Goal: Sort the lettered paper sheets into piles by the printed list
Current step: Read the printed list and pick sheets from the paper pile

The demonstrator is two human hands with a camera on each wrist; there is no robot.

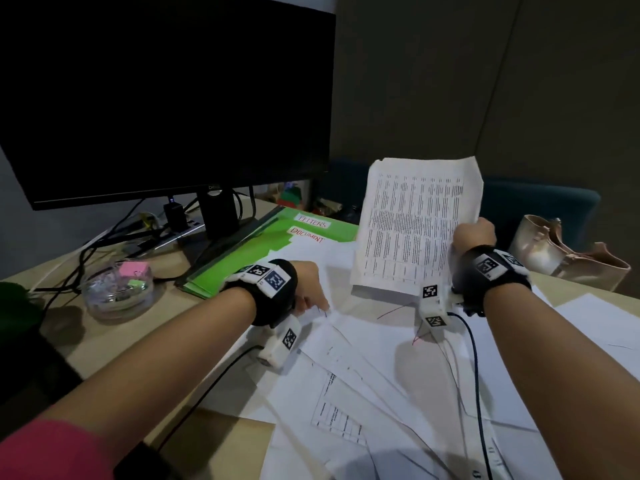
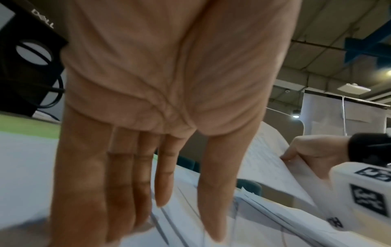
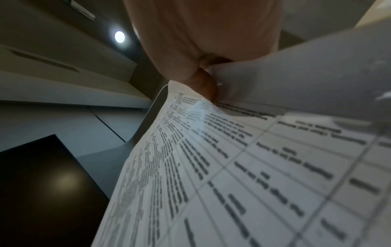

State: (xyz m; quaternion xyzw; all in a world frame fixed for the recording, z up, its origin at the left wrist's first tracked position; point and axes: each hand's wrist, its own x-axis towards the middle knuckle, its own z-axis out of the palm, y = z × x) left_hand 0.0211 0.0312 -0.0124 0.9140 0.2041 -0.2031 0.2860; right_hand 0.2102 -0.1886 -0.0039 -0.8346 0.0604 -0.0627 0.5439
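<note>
White paper printed with dense rows and columns of small black text, the printed list (image 1: 414,226) stands nearly upright above the desk, held at its right edge by the right hand (image 1: 473,233); the right wrist view shows the thumb (image 3: 204,86) pressed on the printed face with the sheet pinched against the rest of the hand, and the paper looks like more than one leaf, since a second plain layer lifts away behind the thumb. Below and around it, loose paper sheets (image 1: 363,368) lie overlapping in a fan across the beige desk (image 1: 194,306), some plain white, some with printed tables, one or two with red pen marks whose letters cannot be read here. The left hand (image 1: 308,285) rests low over these sheets, left of the list; in the left wrist view its fingers (image 2: 84,167) are stretched out straight and close together, tips down on or just above the top sheet, gripping nothing. Behind that hand lies a green folder (image 1: 249,251) with two handwritten labels, partly covered by white sheets. Farther left sits a clear glass bowl (image 1: 117,292) holding pink and green sticky notes, and behind it a dark monitor (image 1: 166,98) on its stand with black cables. A pale handbag (image 1: 561,251) sits at the desk's far right.
</note>
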